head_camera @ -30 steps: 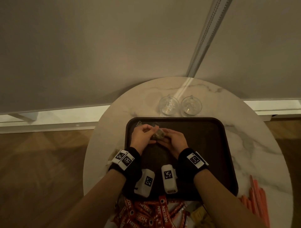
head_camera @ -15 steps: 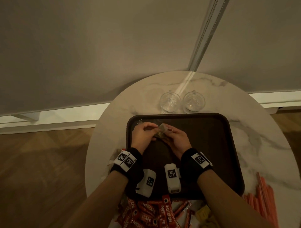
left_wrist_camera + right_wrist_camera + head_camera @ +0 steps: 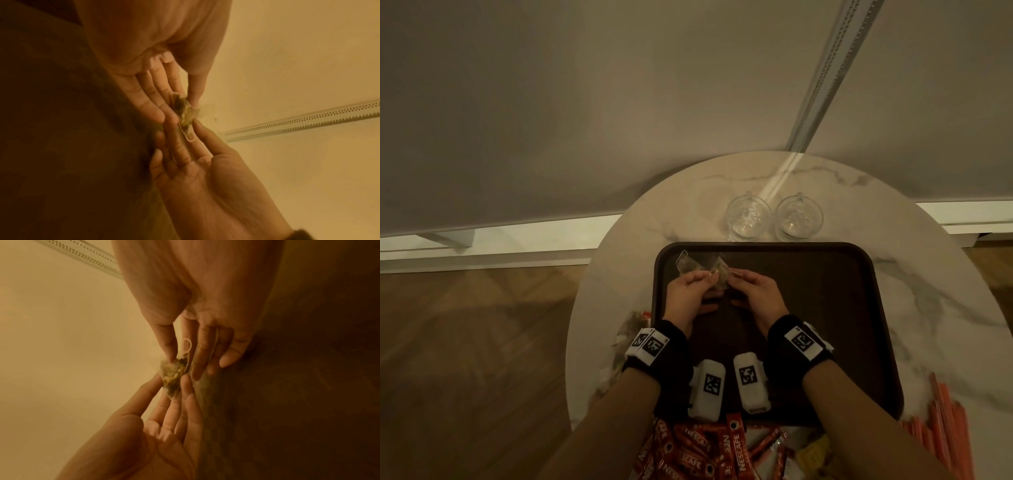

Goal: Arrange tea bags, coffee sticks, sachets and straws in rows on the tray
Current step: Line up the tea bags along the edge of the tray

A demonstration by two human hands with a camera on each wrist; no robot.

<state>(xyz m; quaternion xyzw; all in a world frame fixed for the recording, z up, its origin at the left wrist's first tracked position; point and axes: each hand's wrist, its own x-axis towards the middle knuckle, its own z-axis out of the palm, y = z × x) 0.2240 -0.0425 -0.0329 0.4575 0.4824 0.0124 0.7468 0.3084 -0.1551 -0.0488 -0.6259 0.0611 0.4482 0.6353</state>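
While one tea bag lies in the tray's far left corner, left hand and right hand pinch a second bag beside it, tilted. Behind stand two glasses. Sticks and straws are cut off.

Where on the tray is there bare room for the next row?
The dark brown tray is bare right of the right hand, out to its right rim. The far-left corner is crowded: one clear tea bag lies there, another pinched by both hands.
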